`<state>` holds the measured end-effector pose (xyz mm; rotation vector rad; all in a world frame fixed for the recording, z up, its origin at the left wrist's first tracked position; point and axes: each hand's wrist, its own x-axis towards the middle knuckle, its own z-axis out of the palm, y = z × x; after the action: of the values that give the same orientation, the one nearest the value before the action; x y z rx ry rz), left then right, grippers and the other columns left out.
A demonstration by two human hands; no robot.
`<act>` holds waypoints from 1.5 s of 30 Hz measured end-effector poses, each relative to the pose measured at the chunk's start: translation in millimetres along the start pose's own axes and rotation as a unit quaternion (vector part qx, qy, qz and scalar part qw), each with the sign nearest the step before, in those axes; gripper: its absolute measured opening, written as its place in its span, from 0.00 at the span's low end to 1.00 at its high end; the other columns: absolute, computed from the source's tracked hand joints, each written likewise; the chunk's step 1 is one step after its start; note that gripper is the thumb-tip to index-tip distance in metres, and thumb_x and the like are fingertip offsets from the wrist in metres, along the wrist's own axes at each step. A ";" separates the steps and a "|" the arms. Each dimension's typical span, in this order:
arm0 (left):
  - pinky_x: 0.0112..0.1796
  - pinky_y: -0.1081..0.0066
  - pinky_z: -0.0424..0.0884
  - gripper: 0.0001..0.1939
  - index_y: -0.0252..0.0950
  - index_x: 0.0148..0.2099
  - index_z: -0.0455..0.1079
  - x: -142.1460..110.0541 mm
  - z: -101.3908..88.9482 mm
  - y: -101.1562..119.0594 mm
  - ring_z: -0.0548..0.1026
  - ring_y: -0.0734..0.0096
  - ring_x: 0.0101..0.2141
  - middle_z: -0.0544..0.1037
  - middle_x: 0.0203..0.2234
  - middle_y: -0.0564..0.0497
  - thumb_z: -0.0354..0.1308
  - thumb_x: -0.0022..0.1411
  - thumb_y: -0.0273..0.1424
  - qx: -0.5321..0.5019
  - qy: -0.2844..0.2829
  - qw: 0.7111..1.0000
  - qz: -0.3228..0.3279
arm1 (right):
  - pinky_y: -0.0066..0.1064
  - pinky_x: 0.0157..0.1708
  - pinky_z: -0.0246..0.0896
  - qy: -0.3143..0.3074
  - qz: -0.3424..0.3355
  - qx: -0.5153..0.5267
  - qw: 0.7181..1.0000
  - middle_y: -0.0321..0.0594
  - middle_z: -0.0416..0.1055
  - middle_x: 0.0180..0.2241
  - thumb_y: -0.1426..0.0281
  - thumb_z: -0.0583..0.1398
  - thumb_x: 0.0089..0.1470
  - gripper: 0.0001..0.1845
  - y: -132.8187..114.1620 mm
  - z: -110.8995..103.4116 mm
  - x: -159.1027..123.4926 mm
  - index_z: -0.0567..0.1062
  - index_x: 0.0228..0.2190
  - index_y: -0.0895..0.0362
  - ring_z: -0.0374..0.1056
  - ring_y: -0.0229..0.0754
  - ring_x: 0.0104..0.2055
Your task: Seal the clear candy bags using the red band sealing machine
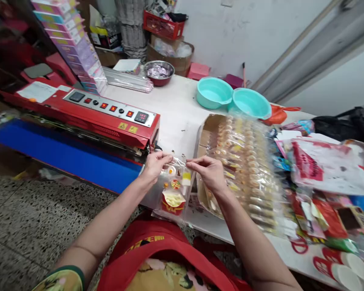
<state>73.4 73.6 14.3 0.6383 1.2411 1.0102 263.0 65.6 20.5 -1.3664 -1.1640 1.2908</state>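
Observation:
Between my hands hangs a clear plastic packet [174,184] with small toy-like food pieces in it: a red fries box, an egg shape, a round pizza-like piece and a yellow-and-white piece. My left hand [154,165] pinches its upper left corner, close to the end of the red sealing machine [115,117]. The upper right corner is gripped by the thumb and fingers of my right hand [209,171]. Just right of that hand, a cardboard box [204,139] holds rows of similar clear packets [245,161].
A blue conveyor belt [79,149] runs along the machine's front. Behind stand two turquoise basins [214,93], a metal bowl [159,72] and a tall stack of small boxes [75,48]. Plastic bags [327,165] and paper cups [346,277] crowd the right side.

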 end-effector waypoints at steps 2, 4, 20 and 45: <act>0.22 0.73 0.67 0.15 0.30 0.27 0.74 10.5 -19.9 -15.1 0.72 0.71 0.20 0.77 0.21 0.48 0.71 0.40 0.36 -0.008 0.061 0.998 -0.011 | 0.31 0.27 0.68 -0.012 0.053 0.028 0.998 0.41 0.78 0.24 0.60 0.74 0.32 0.17 20.2 24.0 7.5 0.79 0.22 0.58 0.71 0.40 0.25; 0.21 0.73 0.68 0.14 0.30 0.27 0.73 17.2 -39.0 -26.1 0.72 0.71 0.19 0.76 0.20 0.48 0.71 0.40 0.34 -0.022 0.106 0.994 -0.035 | 0.30 0.25 0.66 -0.021 0.096 0.048 0.994 0.40 0.76 0.22 0.60 0.74 0.30 0.18 37.0 47.5 11.9 0.79 0.21 0.59 0.69 0.38 0.23; 0.25 0.70 0.73 0.21 0.30 0.34 0.69 31.0 -140.8 -21.1 0.76 0.66 0.23 0.78 0.25 0.46 0.72 0.36 0.27 -0.049 0.216 0.974 -0.053 | 0.28 0.23 0.63 0.054 0.182 0.177 0.966 0.33 0.71 0.19 0.57 0.72 0.27 0.27 88.9 172.5 56.4 0.66 0.26 0.56 0.69 0.39 0.23; 0.35 0.65 0.68 0.05 0.37 0.37 0.71 -52.9 121.0 -151.1 0.68 0.61 0.40 0.72 0.42 0.45 0.55 0.64 0.31 0.633 -0.368 0.513 0.448 | 0.30 0.31 0.68 0.198 0.089 -0.167 0.962 0.39 0.75 0.29 0.62 0.58 0.59 0.10 117.2 -87.9 -236.2 0.73 0.31 0.54 0.72 0.43 0.32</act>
<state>230.6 -26.1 -60.5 2.7603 0.5620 0.2016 353.8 -186.3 -54.1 -1.9138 -1.0231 0.9006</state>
